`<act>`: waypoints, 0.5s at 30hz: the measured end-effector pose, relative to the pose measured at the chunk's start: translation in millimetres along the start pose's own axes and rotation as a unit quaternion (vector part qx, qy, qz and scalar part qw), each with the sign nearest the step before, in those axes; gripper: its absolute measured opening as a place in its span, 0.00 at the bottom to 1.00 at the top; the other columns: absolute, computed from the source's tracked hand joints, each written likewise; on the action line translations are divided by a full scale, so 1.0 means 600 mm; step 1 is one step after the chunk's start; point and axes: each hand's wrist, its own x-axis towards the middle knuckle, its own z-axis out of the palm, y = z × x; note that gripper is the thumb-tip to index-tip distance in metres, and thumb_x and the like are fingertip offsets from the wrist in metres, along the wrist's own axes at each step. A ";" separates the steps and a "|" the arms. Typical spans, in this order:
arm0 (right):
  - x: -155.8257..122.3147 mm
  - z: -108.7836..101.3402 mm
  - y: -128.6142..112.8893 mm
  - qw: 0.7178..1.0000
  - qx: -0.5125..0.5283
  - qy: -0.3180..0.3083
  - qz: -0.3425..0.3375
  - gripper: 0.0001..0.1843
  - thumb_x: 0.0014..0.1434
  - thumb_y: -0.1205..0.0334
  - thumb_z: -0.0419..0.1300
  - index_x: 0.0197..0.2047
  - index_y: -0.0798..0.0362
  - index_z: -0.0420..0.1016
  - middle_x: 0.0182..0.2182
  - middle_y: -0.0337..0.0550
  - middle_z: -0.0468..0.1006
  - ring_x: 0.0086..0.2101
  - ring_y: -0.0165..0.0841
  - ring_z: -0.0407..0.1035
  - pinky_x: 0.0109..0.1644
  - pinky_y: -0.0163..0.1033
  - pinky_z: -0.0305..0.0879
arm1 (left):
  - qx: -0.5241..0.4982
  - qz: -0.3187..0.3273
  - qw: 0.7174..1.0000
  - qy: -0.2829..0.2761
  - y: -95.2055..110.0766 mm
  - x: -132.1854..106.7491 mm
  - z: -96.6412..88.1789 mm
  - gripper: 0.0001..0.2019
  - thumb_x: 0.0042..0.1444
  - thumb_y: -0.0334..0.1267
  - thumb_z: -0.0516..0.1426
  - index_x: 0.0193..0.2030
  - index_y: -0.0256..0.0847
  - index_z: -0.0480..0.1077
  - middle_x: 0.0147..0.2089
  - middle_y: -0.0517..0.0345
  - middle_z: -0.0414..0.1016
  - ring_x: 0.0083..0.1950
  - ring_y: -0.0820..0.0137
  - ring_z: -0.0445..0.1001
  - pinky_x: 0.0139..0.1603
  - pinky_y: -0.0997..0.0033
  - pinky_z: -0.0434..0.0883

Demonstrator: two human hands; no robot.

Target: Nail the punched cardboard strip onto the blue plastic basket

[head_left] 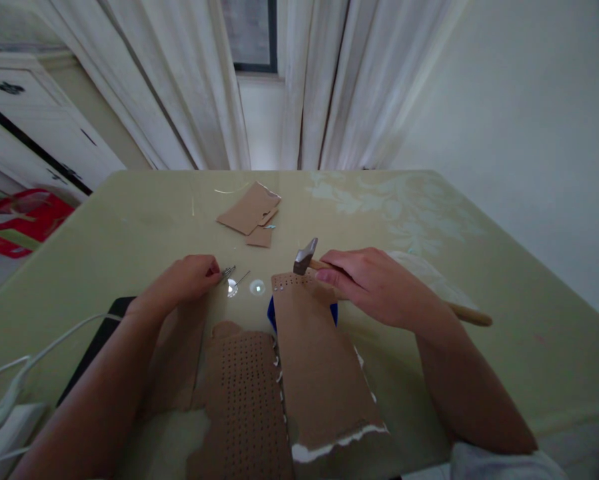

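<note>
My right hand (362, 280) is wrapped around the wooden handle of a hammer (305, 257), whose metal head is above the far end of a cardboard strip (319, 360). Rows of small holes and a few shiny nail heads (278, 288) show at that end. The strip rests on a blue object (272, 315), mostly hidden beneath it. My left hand (192, 279) is closed in a pinch, its fingertips at a small cluster of nails (227, 272); the fingers partly hide how they are held. One loose nail (243, 277) lies just right of it.
A cardboard piece (247, 400) full of holes lies left of the strip. Plain cardboard (177, 360) and a black flat object (102, 340) lie under my left forearm. Torn cardboard scraps (252, 208) lie farther back. White cables (54, 343) run at left; clear plastic (429, 273) lies at right.
</note>
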 end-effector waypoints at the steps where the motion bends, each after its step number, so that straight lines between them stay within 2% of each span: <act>1: 0.000 0.000 0.000 1.000 0.000 0.001 0.000 0.17 0.82 0.55 0.55 0.41 0.53 0.77 0.36 0.44 0.82 0.36 0.35 0.74 0.43 0.41 0.59 | -0.002 0.000 1.000 0.002 0.002 0.000 0.001 0.15 0.60 0.46 0.57 0.42 0.42 0.82 0.46 0.44 0.88 0.47 0.52 0.85 0.46 0.61 0.73; 6: -0.002 -0.001 0.001 1.000 0.003 0.000 0.002 0.18 0.82 0.55 0.55 0.40 0.53 0.76 0.34 0.43 0.81 0.34 0.34 0.72 0.42 0.40 0.58 | -0.009 -0.002 1.000 0.022 0.013 -0.003 -0.008 0.14 0.61 0.48 0.56 0.40 0.42 0.79 0.44 0.44 0.87 0.44 0.53 0.84 0.44 0.60 0.72; 9: -0.002 -0.002 0.000 1.000 0.006 0.003 0.005 0.18 0.82 0.54 0.55 0.40 0.53 0.77 0.35 0.43 0.82 0.35 0.35 0.73 0.43 0.40 0.58 | -0.080 0.033 0.994 0.064 0.031 -0.020 -0.032 0.14 0.62 0.49 0.57 0.39 0.42 0.77 0.40 0.48 0.86 0.41 0.57 0.83 0.43 0.62 0.74; 12: -0.002 -0.003 -0.002 1.000 0.002 0.004 0.009 0.18 0.82 0.54 0.55 0.41 0.53 0.78 0.36 0.44 0.83 0.36 0.35 0.74 0.43 0.41 0.59 | -0.246 0.141 0.952 0.117 0.072 -0.053 -0.056 0.15 0.63 0.52 0.60 0.38 0.42 0.76 0.36 0.53 0.84 0.37 0.63 0.80 0.41 0.65 0.75; 14: -0.002 -0.004 -0.001 1.000 0.001 0.006 0.011 0.18 0.81 0.55 0.55 0.42 0.53 0.79 0.37 0.45 0.84 0.36 0.36 0.75 0.43 0.41 0.60 | -0.354 0.189 0.903 0.154 0.109 -0.075 -0.063 0.15 0.65 0.51 0.63 0.45 0.41 0.78 0.37 0.54 0.84 0.38 0.65 0.80 0.39 0.68 0.76; 15: -0.002 -0.004 -0.001 1.000 0.001 0.008 0.010 0.18 0.81 0.55 0.55 0.42 0.52 0.80 0.37 0.46 0.85 0.36 0.36 0.75 0.43 0.41 0.60 | -0.391 0.208 0.881 0.165 0.128 -0.083 -0.062 0.16 0.66 0.50 0.63 0.52 0.41 0.78 0.38 0.54 0.84 0.38 0.66 0.80 0.40 0.68 0.76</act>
